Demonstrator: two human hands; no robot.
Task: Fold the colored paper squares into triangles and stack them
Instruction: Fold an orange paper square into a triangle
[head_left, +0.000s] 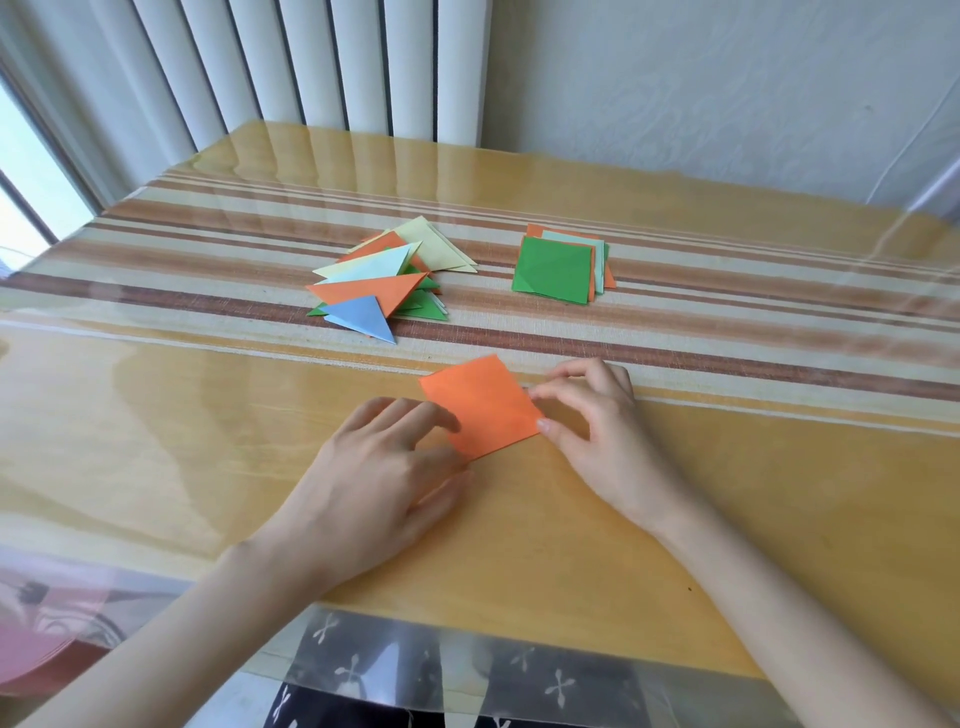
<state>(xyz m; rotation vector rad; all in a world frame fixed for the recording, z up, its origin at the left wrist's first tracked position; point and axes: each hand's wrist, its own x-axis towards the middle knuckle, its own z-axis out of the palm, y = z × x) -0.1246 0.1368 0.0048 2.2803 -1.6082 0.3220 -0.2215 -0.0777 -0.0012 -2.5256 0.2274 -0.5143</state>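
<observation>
Centre frame — left hand (371, 470) presses relaxed fingers on the orange square (483, 405); right hand (597, 415) pinches its right edge. Above — triangle pile (374, 291) left, square stack (553, 267) right.

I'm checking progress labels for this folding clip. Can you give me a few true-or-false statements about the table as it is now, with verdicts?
1. The orange square between the hands is already folded into a triangle. False: it lies flat and unfolded.
2. A green sheet tops the stack of squares. True.
3. The left hand rests on the triangle pile. False: its fingers rest on the orange square.
4. A blue triangle lies at the pile's near end. True.
5. The right hand touches the orange square's right edge. True.
</observation>
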